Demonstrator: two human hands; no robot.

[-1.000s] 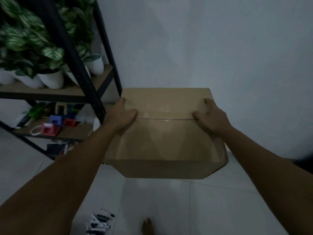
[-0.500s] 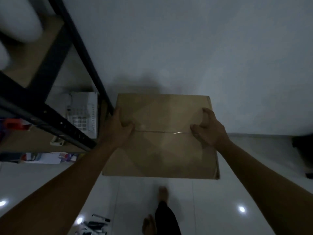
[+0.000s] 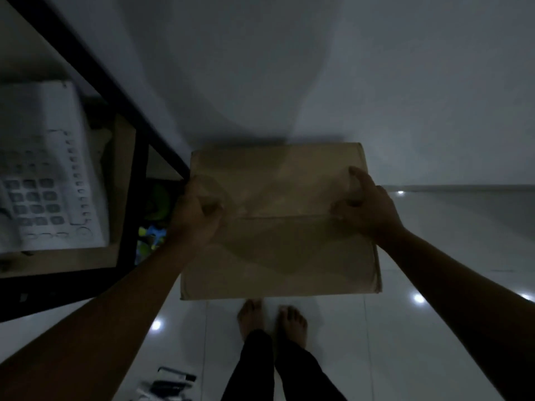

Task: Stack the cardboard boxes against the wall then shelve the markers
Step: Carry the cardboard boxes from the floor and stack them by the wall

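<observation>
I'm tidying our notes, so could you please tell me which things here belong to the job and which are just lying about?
Job: cardboard box, held by left hand and right hand; markers on the floor; wall.
Lying about: white phone on the black shelf.

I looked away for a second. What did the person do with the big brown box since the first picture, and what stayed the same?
The cardboard box went down: before, it was held up by the plant shelf, now it sits low by the wall, near the person's feet. The view tipped downward too. Both hands kept hold: left hand and right hand still grip its sides. The markers still lie on the floor.
</observation>
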